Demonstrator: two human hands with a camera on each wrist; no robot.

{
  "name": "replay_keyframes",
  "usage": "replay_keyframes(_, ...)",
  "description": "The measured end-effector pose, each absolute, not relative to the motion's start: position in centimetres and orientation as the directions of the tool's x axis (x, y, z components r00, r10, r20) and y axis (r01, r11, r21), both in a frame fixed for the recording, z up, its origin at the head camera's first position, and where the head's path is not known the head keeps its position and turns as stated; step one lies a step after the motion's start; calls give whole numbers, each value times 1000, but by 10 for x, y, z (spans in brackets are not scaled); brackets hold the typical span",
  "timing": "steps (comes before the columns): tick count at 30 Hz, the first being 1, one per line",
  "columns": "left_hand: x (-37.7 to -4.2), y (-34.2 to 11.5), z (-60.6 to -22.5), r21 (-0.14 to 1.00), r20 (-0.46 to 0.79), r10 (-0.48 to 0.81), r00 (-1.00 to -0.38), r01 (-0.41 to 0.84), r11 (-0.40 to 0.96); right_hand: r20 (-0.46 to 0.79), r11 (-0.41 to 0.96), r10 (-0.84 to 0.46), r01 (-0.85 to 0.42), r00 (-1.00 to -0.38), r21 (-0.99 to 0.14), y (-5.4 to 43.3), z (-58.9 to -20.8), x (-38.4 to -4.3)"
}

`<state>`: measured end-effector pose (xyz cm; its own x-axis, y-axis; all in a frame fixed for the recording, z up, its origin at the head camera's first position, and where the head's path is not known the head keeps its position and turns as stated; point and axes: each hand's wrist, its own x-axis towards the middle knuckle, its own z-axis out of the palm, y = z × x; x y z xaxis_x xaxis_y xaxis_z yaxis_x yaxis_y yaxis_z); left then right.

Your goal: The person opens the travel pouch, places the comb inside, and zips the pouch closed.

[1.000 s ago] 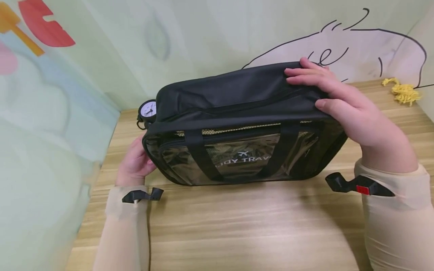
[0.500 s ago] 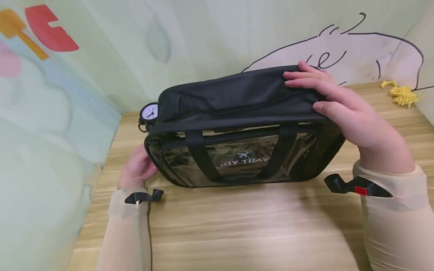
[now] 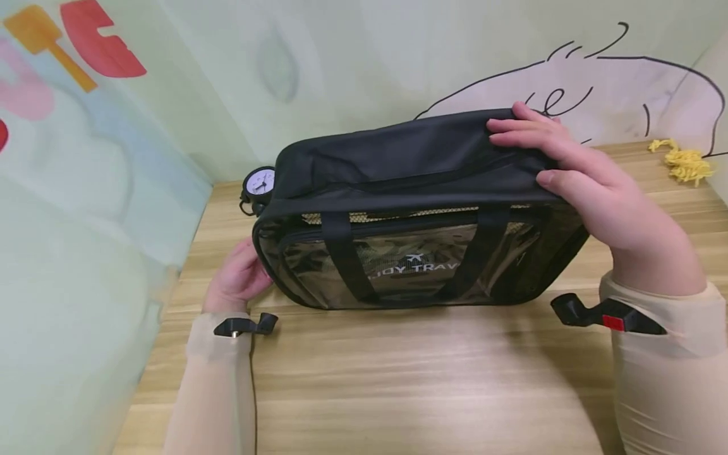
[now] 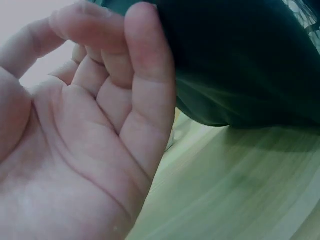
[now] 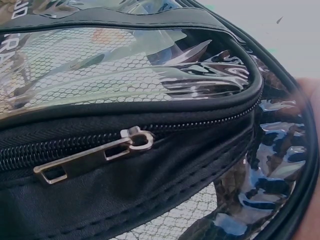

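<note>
A black travel bag (image 3: 409,155) with clear panels and two strap handles sits tilted on the table. White lettering and an airplane mark show on its front. My right hand (image 3: 574,167) grips the bag's upper right corner, fingers over the top and thumb near the front edge. In the right wrist view, a metal zipper pull (image 5: 82,159) lies along a black zipper, beside clear plastic and mesh. My left hand (image 3: 239,278) is low at the bag's left end. Its fingers (image 4: 150,55) curl against the dark side of the bag; whether they pinch something is hidden.
A round white dial with hands and a black rim (image 3: 260,183) stands behind the bag's left end. A clump of yellow yarn (image 3: 688,165) lies at the back right. The wooden table (image 3: 421,379) meets printed walls at the back and left.
The head view has shifted slightly, so everything sits a little further right. Both hands keep their places on or beside the bag.
</note>
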<state>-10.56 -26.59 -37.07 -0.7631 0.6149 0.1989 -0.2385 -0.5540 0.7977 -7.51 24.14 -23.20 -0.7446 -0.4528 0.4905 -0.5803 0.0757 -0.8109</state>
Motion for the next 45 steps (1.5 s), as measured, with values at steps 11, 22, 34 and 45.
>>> replay_keyframes(11,-109,-268,-366,839,185,590,-786,-187,-511,500,49,-442,-576,-745,-816,241,-234,-75)
replay_keyframes(22,-86,-234,-268,976,153,-25,-988,155,-151,491,55,-448,-571,-747,-819,241,-229,-73)
replay_keyframes(34,-26,-168,-210,637,550,268,-791,605,478,501,87,-444,-592,-743,-801,241,-231,-75)
replay_keyframes(45,-24,-163,-211,490,405,376,-833,545,681,513,112,-442,-613,-736,-782,242,-229,-74)
